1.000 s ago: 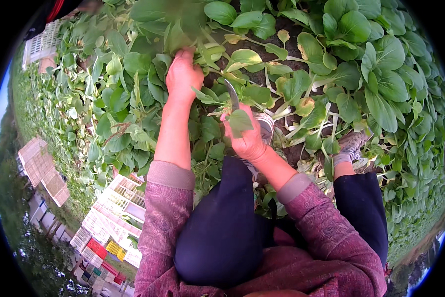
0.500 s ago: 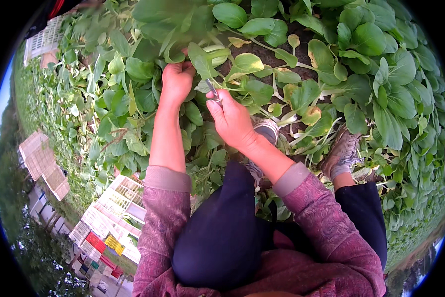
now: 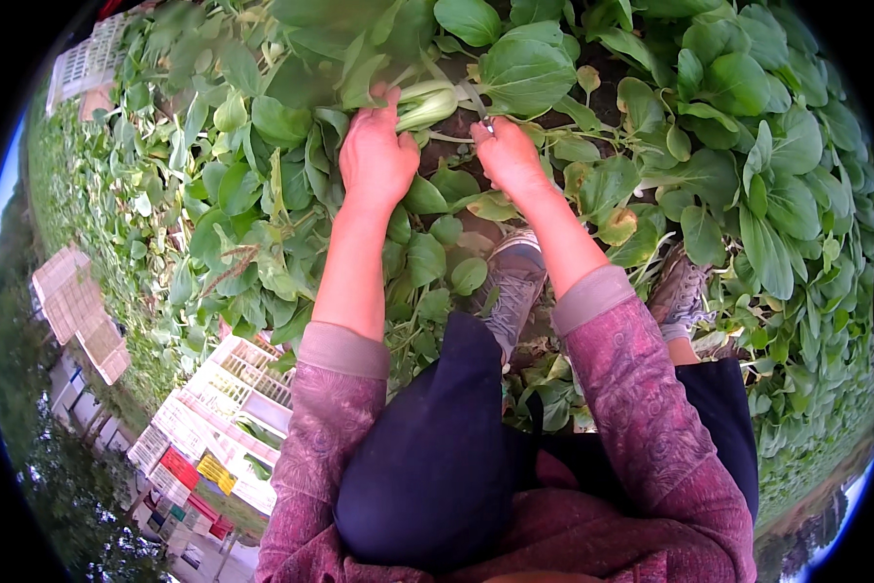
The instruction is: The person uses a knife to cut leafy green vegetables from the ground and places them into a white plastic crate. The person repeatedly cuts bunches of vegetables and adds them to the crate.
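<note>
My left hand is closed round a leafy green with pale, thick stalks that looks like bok choy. Its stalk base points right and its leaves spread away to the left and far side, where they blur. Just right of that base, my right hand grips a small knife, its narrow metal blade pointing up and left beside the stalks. Whether the blade touches them I cannot tell. A large green leaf lies beyond the right hand.
Rows of leafy plants crowd the right side, with yellowing leaves near my shoes. White plastic crates stand at the lower left, near red and yellow items. Another white crate is at the far left.
Both hands have moved right and the right hand also farther away, with the knife. The bok choy's stalks now show more fully, and the yellowing leaf in front of them is gone from there.
</note>
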{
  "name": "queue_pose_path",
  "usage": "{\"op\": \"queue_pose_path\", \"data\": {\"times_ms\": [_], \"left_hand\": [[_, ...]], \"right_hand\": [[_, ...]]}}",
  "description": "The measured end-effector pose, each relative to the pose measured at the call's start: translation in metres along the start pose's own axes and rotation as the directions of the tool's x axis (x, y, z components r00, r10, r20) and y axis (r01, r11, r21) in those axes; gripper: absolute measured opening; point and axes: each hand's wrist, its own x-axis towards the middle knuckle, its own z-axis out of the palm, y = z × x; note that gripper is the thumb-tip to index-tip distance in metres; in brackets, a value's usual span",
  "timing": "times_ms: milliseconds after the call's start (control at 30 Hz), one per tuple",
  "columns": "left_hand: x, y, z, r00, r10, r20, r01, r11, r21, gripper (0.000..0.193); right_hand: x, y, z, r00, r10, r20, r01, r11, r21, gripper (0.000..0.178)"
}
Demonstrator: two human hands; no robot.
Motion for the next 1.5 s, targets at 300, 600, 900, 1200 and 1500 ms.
{"op": "queue_pose_path", "data": {"times_ms": [300,600,900,1200,1500], "left_hand": [[-0.014,0.001,0.009,0.990,0.073,-0.117,-0.062,0.994,0.092,0.048],[-0.019,-0.006,0.026,0.960,0.045,-0.275,-0.059,0.997,-0.041,0.037],[-0.026,-0.018,0.034,0.945,-0.098,-0.313,-0.034,0.920,-0.390,0.027],[-0.041,-0.010,0.021,0.927,-0.273,-0.259,0.040,0.754,-0.655,0.026],[-0.063,0.013,0.012,0.936,-0.209,-0.284,-0.052,0.716,-0.696,0.025]], "right_hand": [[0.006,-0.014,-0.022,0.965,0.039,0.260,-0.028,0.998,-0.047,0.041],[0.026,-0.045,-0.027,0.943,0.053,0.330,0.073,0.931,-0.358,0.034],[0.016,-0.024,-0.036,0.838,0.071,0.542,0.149,0.924,-0.352,0.039],[-0.010,0.005,-0.014,0.969,0.010,0.248,-0.041,0.992,0.119,0.034],[-0.027,0.000,0.007,0.955,0.012,0.297,-0.286,0.308,0.907,0.039]]}}
